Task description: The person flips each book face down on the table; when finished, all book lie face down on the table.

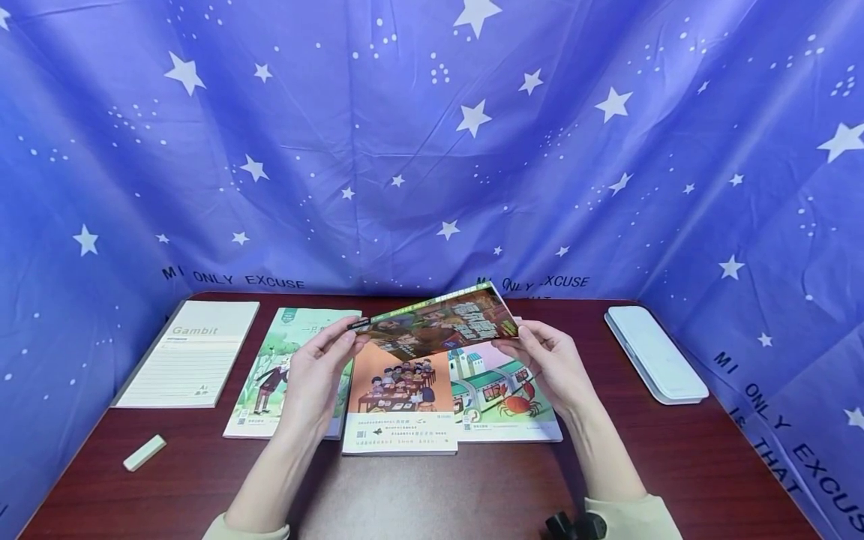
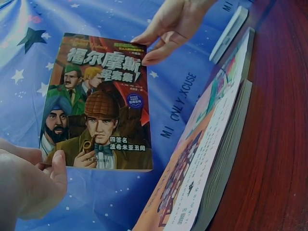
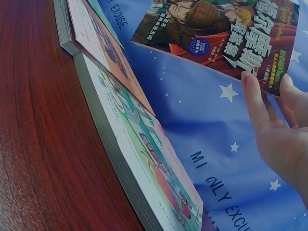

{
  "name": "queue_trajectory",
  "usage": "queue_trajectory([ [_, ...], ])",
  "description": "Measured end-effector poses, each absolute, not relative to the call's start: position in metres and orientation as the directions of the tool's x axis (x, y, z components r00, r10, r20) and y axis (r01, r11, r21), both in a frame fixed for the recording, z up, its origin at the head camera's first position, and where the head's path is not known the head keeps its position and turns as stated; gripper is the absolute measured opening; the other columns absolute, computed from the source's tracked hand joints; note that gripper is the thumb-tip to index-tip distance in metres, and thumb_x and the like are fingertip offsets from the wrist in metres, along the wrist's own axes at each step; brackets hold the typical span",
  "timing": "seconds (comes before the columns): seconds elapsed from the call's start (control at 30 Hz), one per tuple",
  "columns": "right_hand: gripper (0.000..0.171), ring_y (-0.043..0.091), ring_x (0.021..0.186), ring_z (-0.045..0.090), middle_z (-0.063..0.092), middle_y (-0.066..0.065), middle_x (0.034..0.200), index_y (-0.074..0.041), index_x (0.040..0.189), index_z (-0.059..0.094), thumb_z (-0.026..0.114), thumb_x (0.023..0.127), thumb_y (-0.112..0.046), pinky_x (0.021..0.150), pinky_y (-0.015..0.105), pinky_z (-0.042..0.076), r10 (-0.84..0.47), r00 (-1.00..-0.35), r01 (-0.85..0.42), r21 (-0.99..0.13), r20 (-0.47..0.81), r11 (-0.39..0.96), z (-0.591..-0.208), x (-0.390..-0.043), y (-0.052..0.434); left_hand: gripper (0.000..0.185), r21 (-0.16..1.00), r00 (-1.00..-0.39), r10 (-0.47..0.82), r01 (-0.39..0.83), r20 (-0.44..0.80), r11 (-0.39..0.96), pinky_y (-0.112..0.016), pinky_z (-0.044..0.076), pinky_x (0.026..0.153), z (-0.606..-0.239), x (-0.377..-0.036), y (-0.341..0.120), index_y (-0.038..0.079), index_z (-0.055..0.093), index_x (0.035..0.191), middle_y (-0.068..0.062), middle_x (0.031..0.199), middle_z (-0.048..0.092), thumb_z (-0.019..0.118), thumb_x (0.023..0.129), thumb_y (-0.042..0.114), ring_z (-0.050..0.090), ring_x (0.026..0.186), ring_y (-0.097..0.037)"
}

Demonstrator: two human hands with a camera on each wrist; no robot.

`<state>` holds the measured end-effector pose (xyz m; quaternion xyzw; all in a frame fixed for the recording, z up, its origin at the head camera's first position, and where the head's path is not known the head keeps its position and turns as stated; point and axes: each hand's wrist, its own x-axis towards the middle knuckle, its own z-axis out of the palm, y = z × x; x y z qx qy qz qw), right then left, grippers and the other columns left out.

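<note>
Star-printed blue cloth walls in a dark red table, where a person holds a detective book in the air above a row of other books. The left hand pinches the book's left end between thumb and fingers; the right hand holds the right end the same way, fingers curled lightly round the edge. The book hangs tilted, its cover turned away from the head camera, just above the orange book and the crab book, which lie touching side by side. A green book lies to their left, partly behind the left wrist.

Handling this well, by the look of it, means keeping both pinches near the edges so the thin cover does not bend, and holding the book level and clear of those below.

From the head camera, only the book's sloping top side shows. The left wrist camera shows the full cover: a man in a checked cap with a pipe, other figures, and Chinese lettering, with the right hand's fingers at the upper corner. The right wrist view shows the thick page edges of the crab book against the table. Only the head view takes in the lined notepad, the eraser and the white case.
</note>
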<state>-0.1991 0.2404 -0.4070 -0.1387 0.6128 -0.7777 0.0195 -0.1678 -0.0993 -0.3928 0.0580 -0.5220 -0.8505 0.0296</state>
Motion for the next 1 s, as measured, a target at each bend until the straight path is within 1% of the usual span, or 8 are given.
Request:
queue_trajectory([
  [0.17, 0.026, 0.015, 0.101, 0.077, 0.076, 0.001, 0.114, -0.014, 0.113, 0.075, 0.051, 0.107, -0.008, 0.096, 0.031, 0.061, -0.224, -0.946, -0.157, -0.937, 0.233, -0.312, -0.4081, -0.2001, 0.2408, 0.033, 0.885, -0.995, -0.092, 0.013, -0.033, -0.465, -0.025, 0.057, 0.104, -0.3938, -0.1676, -0.1003, 0.0, 0.062, 0.135, 0.001, 0.115, 0.076, 0.06, 0.103, 0.009, 0.074, 0.099, -0.008],
  [0.23, 0.026, 0.015, 0.103, 0.077, 0.076, 0.002, 0.115, -0.014, 0.113, 0.075, 0.051, 0.107, -0.008, 0.097, 0.03, 0.061, -0.227, -0.944, -0.16, -0.934, 0.24, -0.32, -0.408, -0.2001, 0.2409, 0.031, 0.886, -0.996, -0.084, 0.018, -0.023, -0.462, -0.025, 0.056, 0.104, -0.394, -0.1676, -0.1004, 0.001, 0.063, 0.134, 0.001, 0.119, 0.076, 0.059, 0.104, 0.01, 0.073, 0.103, -0.009],
  [0.43, 0.026, 0.014, 0.106, 0.076, 0.077, 0.001, 0.116, -0.015, 0.113, 0.077, 0.051, 0.107, -0.011, 0.1, 0.03, 0.06, -0.208, -0.948, -0.171, -0.936, 0.242, -0.309, -0.4064, -0.1997, 0.2398, 0.032, 0.879, -0.996, -0.087, 0.014, -0.031, -0.477, -0.026, 0.056, 0.105, -0.3945, -0.1679, -0.0999, -0.001, 0.062, 0.134, -0.001, 0.119, 0.076, 0.058, 0.105, 0.011, 0.073, 0.106, -0.01],
  [0.57, 0.028, 0.013, 0.107, 0.075, 0.077, 0.002, 0.116, -0.012, 0.108, 0.077, 0.05, 0.108, -0.008, 0.101, 0.031, 0.059, -0.208, -0.941, -0.189, -0.925, 0.266, -0.33, -0.4066, -0.1993, 0.2391, 0.031, 0.875, -0.995, -0.094, 0.009, -0.042, -0.485, -0.026, 0.056, 0.105, -0.395, -0.1681, -0.0995, -0.001, 0.062, 0.133, -0.001, 0.118, 0.076, 0.058, 0.105, 0.011, 0.073, 0.103, -0.01],
  [0.67, 0.029, 0.011, 0.108, 0.074, 0.077, 0.002, 0.115, -0.011, 0.105, 0.078, 0.049, 0.108, -0.007, 0.099, 0.028, 0.061, -0.2, -0.941, -0.197, -0.923, 0.273, -0.332, -0.4075, -0.1984, 0.2392, 0.028, 0.871, -0.994, -0.097, 0.007, -0.047, -0.491, -0.025, 0.057, 0.103, -0.3956, -0.1683, -0.0996, 0.001, 0.064, 0.13, 0.0, 0.116, 0.077, 0.059, 0.104, 0.011, 0.073, 0.1, -0.01],
  [0.77, 0.029, 0.009, 0.107, 0.072, 0.078, 0.0, 0.114, -0.013, 0.103, 0.078, 0.05, 0.107, -0.007, 0.095, 0.026, 0.061, -0.182, -0.947, -0.196, -0.925, 0.265, -0.326, -0.4084, -0.1976, 0.2393, 0.026, 0.868, -0.994, -0.098, 0.006, -0.049, -0.496, -0.025, 0.058, 0.101, -0.3965, -0.1691, -0.0994, 0.002, 0.067, 0.127, 0.0, 0.114, 0.077, 0.06, 0.104, 0.011, 0.073, 0.097, -0.01],
  [0.93, 0.028, 0.008, 0.106, 0.071, 0.077, 0.0, 0.115, -0.013, 0.103, 0.078, 0.051, 0.107, -0.007, 0.092, 0.023, 0.061, -0.166, -0.954, -0.185, -0.927, 0.249, -0.327, -0.4084, -0.1967, 0.2392, 0.024, 0.869, -0.994, -0.101, 0.011, -0.045, -0.494, -0.024, 0.059, 0.1, -0.3973, -0.1698, -0.0985, 0.003, 0.068, 0.125, 0.0, 0.113, 0.078, 0.06, 0.104, 0.011, 0.073, 0.097, -0.01],
  [1.0, 0.028, 0.007, 0.106, 0.071, 0.077, -0.001, 0.115, -0.014, 0.102, 0.079, 0.052, 0.107, -0.006, 0.088, 0.022, 0.061, -0.162, -0.957, -0.176, -0.929, 0.239, -0.327, -0.4081, -0.1965, 0.239, 0.023, 0.869, -0.993, -0.105, 0.013, -0.045, -0.495, -0.024, 0.059, 0.099, -0.3974, -0.1699, -0.0982, 0.003, 0.069, 0.123, 0.0, 0.112, 0.078, 0.06, 0.104, 0.011, 0.073, 0.097, -0.01],
])
